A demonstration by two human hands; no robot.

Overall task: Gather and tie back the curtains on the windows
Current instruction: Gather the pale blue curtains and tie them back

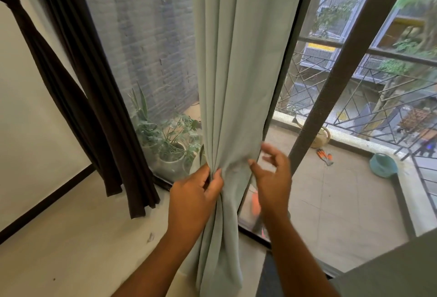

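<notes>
Left hand (194,192) pinched pale green curtain (238,83) folds; right hand (272,173) spread wide, should sweep remaining right edge in.

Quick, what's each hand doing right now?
Left hand: closed, gripping the green curtain.
Right hand: open, fingers spread beside the curtain, holding nothing.

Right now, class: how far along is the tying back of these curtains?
Done: the dark curtain already looks cinched and pulled aside. In hand: the left hand bunches the pale green curtain, while the right hand is open beside it. Left: finish gathering and tie it; no tie is visible.
</notes>
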